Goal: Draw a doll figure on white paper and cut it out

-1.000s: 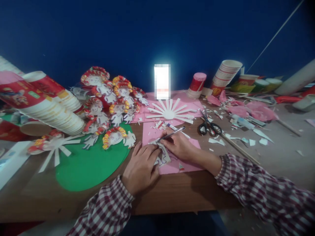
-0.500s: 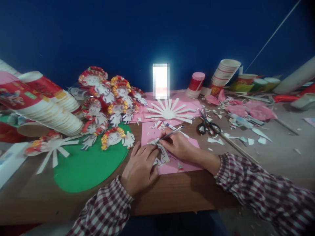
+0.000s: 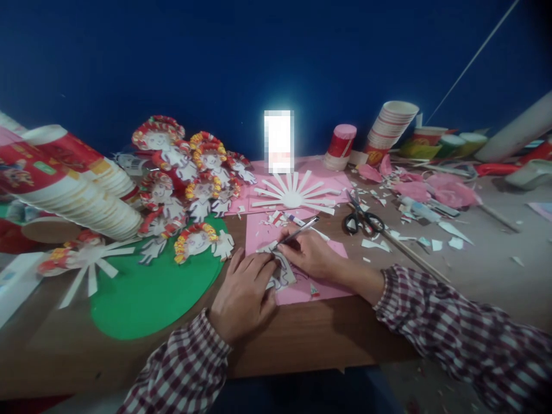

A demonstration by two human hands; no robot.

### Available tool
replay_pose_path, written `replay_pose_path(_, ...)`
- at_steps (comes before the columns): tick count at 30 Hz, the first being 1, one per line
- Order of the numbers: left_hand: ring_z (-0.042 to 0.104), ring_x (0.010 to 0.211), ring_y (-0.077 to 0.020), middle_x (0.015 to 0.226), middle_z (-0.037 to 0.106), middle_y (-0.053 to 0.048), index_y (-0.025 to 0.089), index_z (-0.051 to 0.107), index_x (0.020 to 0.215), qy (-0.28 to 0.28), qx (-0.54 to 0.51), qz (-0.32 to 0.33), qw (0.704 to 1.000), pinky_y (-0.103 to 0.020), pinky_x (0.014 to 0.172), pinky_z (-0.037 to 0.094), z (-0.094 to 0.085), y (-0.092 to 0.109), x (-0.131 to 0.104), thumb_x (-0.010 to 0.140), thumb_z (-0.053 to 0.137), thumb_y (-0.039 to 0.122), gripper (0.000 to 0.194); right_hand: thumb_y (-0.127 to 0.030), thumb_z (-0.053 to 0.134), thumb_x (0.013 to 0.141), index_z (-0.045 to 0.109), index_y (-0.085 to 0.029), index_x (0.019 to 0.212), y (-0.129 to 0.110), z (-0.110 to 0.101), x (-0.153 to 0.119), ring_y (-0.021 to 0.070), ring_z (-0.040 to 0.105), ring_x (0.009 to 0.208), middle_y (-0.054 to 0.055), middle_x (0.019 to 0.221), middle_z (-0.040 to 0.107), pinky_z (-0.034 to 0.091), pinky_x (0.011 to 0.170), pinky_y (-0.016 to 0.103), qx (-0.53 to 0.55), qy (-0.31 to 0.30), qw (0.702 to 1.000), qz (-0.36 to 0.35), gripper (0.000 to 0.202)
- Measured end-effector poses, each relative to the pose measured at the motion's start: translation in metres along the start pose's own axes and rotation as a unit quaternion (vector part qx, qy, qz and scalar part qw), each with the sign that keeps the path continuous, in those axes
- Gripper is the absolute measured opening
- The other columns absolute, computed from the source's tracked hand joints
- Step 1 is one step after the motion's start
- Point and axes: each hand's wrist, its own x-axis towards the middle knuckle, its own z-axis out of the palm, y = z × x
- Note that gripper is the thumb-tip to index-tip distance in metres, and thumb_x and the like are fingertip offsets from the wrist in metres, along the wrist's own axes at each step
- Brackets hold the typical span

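My right hand [image 3: 309, 251] pinches a pen [image 3: 302, 229], its tip end low over a small white paper piece [image 3: 282, 275] marked with dark curved lines. Across the left part of that piece lies my left hand [image 3: 245, 287], fingers stretched out and pressing it down. Pink paper [image 3: 297, 294] is spread beneath both. Just beyond the hands rests a white paper cup cut into fanned strips [image 3: 293, 199]. Left of my left hand, a paper doll with a yellow-and-red curled rim [image 3: 196, 241] lies on a green sheet [image 3: 150, 299]. My hands hide part of the drawing.
Black-handled scissors [image 3: 363, 222] and a wooden stick [image 3: 414, 256] lie to the right among paper scraps. Stacked paper cups [image 3: 390, 129] stand behind, and more stacks [image 3: 86, 184] lean at left. Several finished-looking dolls [image 3: 211, 161] cluster back left. A bright, blurred-out light [image 3: 279, 141] stands at the back.
The whole view has shifted slightly, so things appear a little further left. Both hands keep nearly the same pose, with the pen still in the right hand over the paper piece.
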Motion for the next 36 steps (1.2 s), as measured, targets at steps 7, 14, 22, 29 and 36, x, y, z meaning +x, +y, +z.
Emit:
replay_pose_path(7, 0.047, 0.116, -0.0271, 0.123, 0.056, -0.012, 0.015, 0.055, 0.119, 0.006, 0.003, 0.001, 1.0, -0.055, 0.111, 0.019, -0.0002, 0.0001, -0.0002, 0.08, 0.048, 0.025, 0.041, -0.015, 0.051, 0.084, 0.055, -0.017, 0.081, -0.0018, -0.0007, 0.0013, 0.0128, 0.048, 0.067, 0.0, 0.075, 0.056, 0.037, 0.066, 0.026, 0.013, -0.002, 1.0, 0.007, 0.005)
replay_pose_path(14, 0.048, 0.115, -0.0273, 0.121, 0.055, -0.013, 0.014, 0.056, 0.117, 0.009, 0.006, 0.005, 1.0, -0.056, 0.111, 0.019, 0.0004, -0.0001, 0.0002, 0.081, 0.048, 0.025, 0.039, -0.017, 0.05, 0.084, 0.055, -0.017, 0.08, 0.0009, 0.0007, 0.0004, 0.0132, 0.047, 0.067, 0.001, 0.074, 0.056, 0.035, 0.066, 0.026, 0.017, 0.001, 1.0, 0.007, 0.006)
replay_pose_path(22, 0.048, 0.115, -0.028, 0.121, 0.056, -0.013, 0.014, 0.055, 0.118, 0.004, 0.009, 0.008, 1.0, -0.058, 0.11, 0.02, -0.0004, 0.0, 0.0002, 0.082, 0.047, 0.024, 0.039, -0.017, 0.05, 0.084, 0.054, -0.018, 0.079, 0.0015, 0.0013, -0.0002, 0.0131, 0.048, 0.069, 0.0, 0.077, 0.055, 0.037, 0.067, 0.026, 0.016, 0.001, 1.0, 0.009, 0.006)
replay_pose_path(29, 0.048, 0.115, -0.0286, 0.122, 0.056, -0.014, 0.013, 0.056, 0.117, 0.002, 0.018, 0.007, 1.0, -0.057, 0.11, 0.021, -0.0008, -0.0004, 0.0004, 0.082, 0.047, 0.025, 0.038, -0.018, 0.05, 0.084, 0.055, -0.018, 0.08, 0.0033, 0.0025, -0.0001, 0.0139, 0.05, 0.069, 0.001, 0.076, 0.057, 0.038, 0.068, 0.027, 0.006, 0.003, 1.0, 0.007, 0.006)
replay_pose_path(36, 0.047, 0.116, -0.0287, 0.123, 0.055, -0.013, 0.013, 0.056, 0.118, 0.001, 0.016, 0.006, 1.0, -0.057, 0.11, 0.02, 0.0002, -0.0007, -0.0003, 0.082, 0.048, 0.026, 0.04, -0.016, 0.05, 0.083, 0.054, -0.017, 0.081, 0.0009, 0.0008, -0.0002, 0.0134, 0.052, 0.067, 0.002, 0.076, 0.058, 0.04, 0.067, 0.026, 0.009, 0.0, 1.0, 0.015, 0.005)
